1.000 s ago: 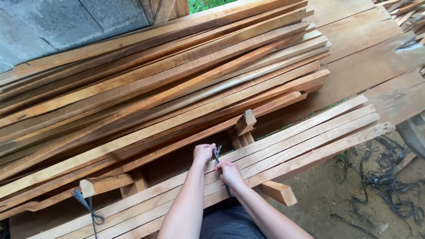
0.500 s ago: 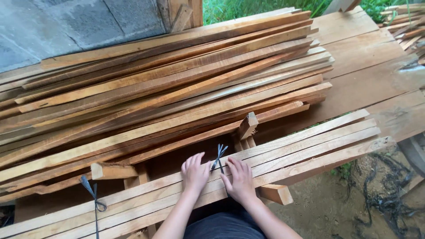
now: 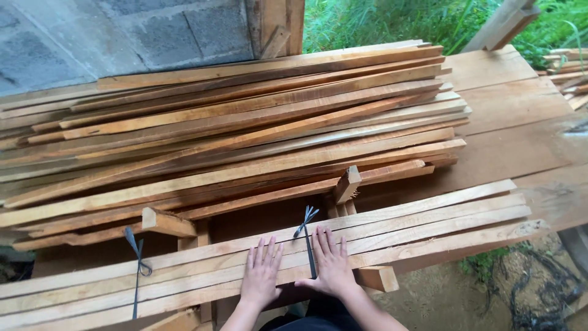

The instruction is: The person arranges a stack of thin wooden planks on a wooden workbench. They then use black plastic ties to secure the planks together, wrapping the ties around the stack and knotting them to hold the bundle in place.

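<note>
Both the left hand (image 3: 260, 276) and right hand (image 3: 331, 266) are laid flat, fingers released, on the bundled wooden slats (image 3: 392, 230); the dark binding strap (image 3: 309, 245) lies between them. If loosely knotted, slats could be spilled off the table (image 3: 514, 122).

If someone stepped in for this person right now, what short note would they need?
Left hand: flat and open on the bundle of wooden slats, holding nothing.
Right hand: flat and open beside it, fingers against the dark tie.
Things: the bundle rests on wooden blocks in front of a big stack of loose slats.
Done: the tie between the hands is knotted, and a second tie sits further left.
Left: the bundle's right end shows no tie.
</note>
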